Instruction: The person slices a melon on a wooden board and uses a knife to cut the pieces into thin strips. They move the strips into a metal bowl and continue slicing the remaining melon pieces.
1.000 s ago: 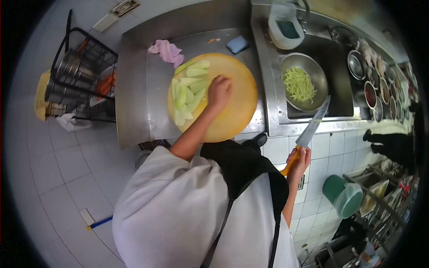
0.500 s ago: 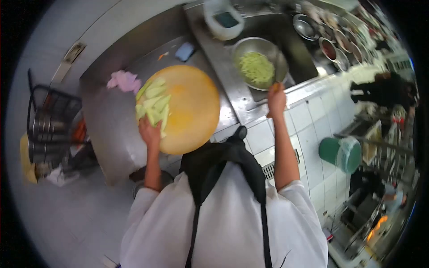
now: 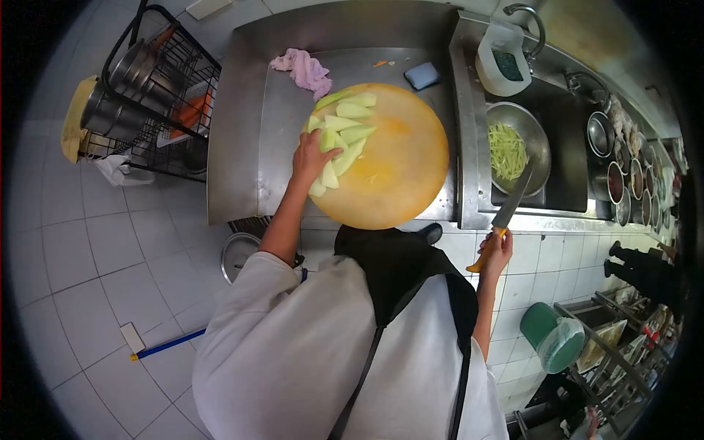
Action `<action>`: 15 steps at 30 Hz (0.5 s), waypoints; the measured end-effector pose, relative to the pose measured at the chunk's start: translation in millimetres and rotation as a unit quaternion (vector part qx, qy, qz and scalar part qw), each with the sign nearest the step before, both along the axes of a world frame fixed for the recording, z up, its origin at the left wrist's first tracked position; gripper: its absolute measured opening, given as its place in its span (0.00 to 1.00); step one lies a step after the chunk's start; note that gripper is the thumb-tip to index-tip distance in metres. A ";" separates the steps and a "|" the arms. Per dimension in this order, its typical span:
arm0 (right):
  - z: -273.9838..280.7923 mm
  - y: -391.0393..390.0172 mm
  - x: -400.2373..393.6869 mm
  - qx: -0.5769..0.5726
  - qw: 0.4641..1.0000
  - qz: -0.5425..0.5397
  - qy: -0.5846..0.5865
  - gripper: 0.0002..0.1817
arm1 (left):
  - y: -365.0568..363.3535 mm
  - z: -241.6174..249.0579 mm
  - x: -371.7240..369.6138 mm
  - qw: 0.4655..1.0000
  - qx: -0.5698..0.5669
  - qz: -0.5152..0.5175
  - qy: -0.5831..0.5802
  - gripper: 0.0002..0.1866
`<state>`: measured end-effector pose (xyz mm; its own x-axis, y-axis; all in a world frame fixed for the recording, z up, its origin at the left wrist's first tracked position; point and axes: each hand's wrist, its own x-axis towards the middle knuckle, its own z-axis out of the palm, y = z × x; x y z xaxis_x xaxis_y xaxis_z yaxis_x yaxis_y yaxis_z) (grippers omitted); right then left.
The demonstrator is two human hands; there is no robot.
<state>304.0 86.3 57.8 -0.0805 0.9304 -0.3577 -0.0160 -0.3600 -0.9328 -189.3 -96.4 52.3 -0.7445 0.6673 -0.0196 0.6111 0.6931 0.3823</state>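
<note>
Several pale green vegetable pieces lie along the left side of a round, orange-stained cutting board. My left hand is on these pieces at the board's left edge, with its fingers closed around some of them. To the right of the board, my right hand grips the yellow handle of a knife. Its blade points up and to the right, over the near rim of a metal bowl. Thin green vegetable strips lie in the bowl.
A pink cloth and a blue sponge lie behind the board on the metal counter. The sink is on the right, with a white container behind the bowl. A rack with pots stands left.
The view has turned and shifted. My right hand has drawn back from the bowl toward my body, and the knife now shows clearly. My left hand remains at the vegetable pieces.
</note>
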 end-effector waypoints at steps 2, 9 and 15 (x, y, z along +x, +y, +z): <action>-2.3 -5.5 -6.0 0.013 1.000 0.023 0.014 0.18 | 5.6 2.8 1.8 1.000 -0.008 0.012 -0.003 0.40; 25.4 -24.8 -55.0 0.041 0.995 0.091 -0.005 0.22 | -6.7 -24.3 -14.9 0.998 0.013 0.055 0.029 0.21; 30.5 -50.5 -71.6 0.047 0.980 0.184 -0.050 0.24 | 7.2 -18.9 4.7 0.914 0.231 0.087 -0.322 0.17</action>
<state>232.4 35.8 88.3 -0.3857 0.8740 -0.2956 0.1931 -0.2369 -0.9522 -184.7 -89.2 33.4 -0.7732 0.5879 -0.2378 0.0520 0.4325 0.9001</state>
